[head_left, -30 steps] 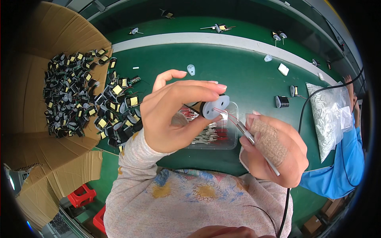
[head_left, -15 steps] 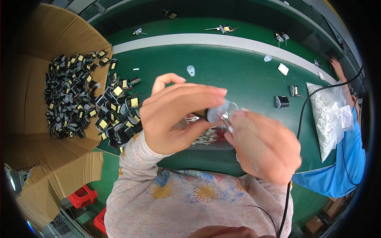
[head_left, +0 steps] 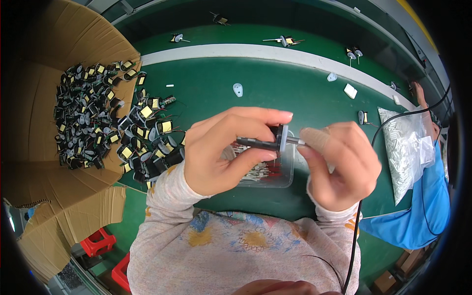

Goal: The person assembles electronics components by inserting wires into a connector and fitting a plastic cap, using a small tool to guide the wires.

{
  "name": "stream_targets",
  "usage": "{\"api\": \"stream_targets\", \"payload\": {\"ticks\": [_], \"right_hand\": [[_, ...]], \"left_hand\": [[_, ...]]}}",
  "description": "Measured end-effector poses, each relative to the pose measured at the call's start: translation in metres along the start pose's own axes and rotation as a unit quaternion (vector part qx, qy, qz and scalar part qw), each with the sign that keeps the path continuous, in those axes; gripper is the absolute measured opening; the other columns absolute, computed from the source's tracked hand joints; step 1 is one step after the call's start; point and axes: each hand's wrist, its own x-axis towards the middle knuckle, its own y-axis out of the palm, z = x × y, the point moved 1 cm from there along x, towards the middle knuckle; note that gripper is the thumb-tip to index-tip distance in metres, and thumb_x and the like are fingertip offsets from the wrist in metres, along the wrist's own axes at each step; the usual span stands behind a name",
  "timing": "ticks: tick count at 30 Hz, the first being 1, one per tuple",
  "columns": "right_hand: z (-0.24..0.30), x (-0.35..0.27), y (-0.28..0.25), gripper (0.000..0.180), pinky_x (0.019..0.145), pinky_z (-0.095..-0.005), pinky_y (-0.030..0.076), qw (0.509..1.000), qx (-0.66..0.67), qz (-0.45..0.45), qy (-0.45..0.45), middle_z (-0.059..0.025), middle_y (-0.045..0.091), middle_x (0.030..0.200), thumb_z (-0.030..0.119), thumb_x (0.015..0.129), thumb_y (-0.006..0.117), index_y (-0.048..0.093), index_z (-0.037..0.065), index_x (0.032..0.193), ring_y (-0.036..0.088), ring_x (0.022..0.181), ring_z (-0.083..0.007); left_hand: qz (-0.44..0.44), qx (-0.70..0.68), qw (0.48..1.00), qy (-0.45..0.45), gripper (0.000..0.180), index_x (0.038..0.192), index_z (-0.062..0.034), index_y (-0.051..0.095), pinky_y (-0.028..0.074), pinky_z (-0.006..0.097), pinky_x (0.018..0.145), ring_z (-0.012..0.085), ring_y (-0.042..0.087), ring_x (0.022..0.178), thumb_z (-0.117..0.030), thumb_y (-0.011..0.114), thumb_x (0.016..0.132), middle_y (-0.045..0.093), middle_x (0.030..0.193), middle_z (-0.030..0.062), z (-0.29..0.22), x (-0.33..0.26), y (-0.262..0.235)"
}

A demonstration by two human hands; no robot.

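Note:
My left hand [head_left: 216, 152] grips a black motor-like module [head_left: 260, 144] between thumb and fingers, its grey end cap [head_left: 284, 137] facing right. Pinched in my right hand [head_left: 346, 160] is a slim silver metal tool [head_left: 295, 141], perhaps tweezers, whose tip meets the face of the cap. A tan wrap covers one right fingertip. Most of the tool is hidden by the fingers. Below the hands, a clear plastic tray [head_left: 282, 185] on the green bench holds many thin white and red pieces, partly covered by my left hand.
At left, a cardboard box [head_left: 34, 118] is heaped with black modules [head_left: 88, 113] that spill onto the bench. A bag of white pieces [head_left: 399, 157] lies at right beside a black cable [head_left: 372, 152] and a co-worker's blue sleeve [head_left: 418, 216]. Beyond the pale rail [head_left: 221, 50] sit several modules.
My left hand has turned the module so its cap faces right. My right hand has shifted slightly right and swung its fingers up. It now covers a module lying on the bench.

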Motion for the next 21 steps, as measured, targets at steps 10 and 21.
{"api": "stream_targets", "payload": {"ticks": [10, 21], "right_hand": [[-0.001, -0.004, 0.002, 0.041, 0.049, -0.0283, 0.041, 0.999, 0.026, 0.029, -0.036, -0.0069, 0.052, 0.066, -0.003, 0.045, 0.059, 0.066, -0.001, 0.085, 0.049, 0.056, -0.0207], [-0.019, 0.002, 0.018, 0.009, 0.056, -0.026, 0.047, 0.965, 0.16, 0.068, 0.199, -0.0089, 0.064, 0.074, 0.002, 0.074, 0.066, 0.066, 0.0, 0.083, 0.06, 0.063, -0.0175]], "left_hand": [[0.038, -0.001, 0.999, -0.024, 0.021, 0.083, 0.0016, 0.056, 0.053, 0.029, 0.066, 0.0252, 0.067, 0.076, 0.001, 0.071, 0.069, 0.066, 0.092, 0.0208, -0.008, -0.003, -0.004], [0.016, 0.004, 0.995, -0.101, 0.019, 0.088, 0.0025, 0.054, 0.049, 0.033, 0.083, 0.0253, 0.064, 0.093, 0.002, 0.067, 0.074, 0.065, 0.095, 0.0189, 0.01, 0.006, -0.004]]}}
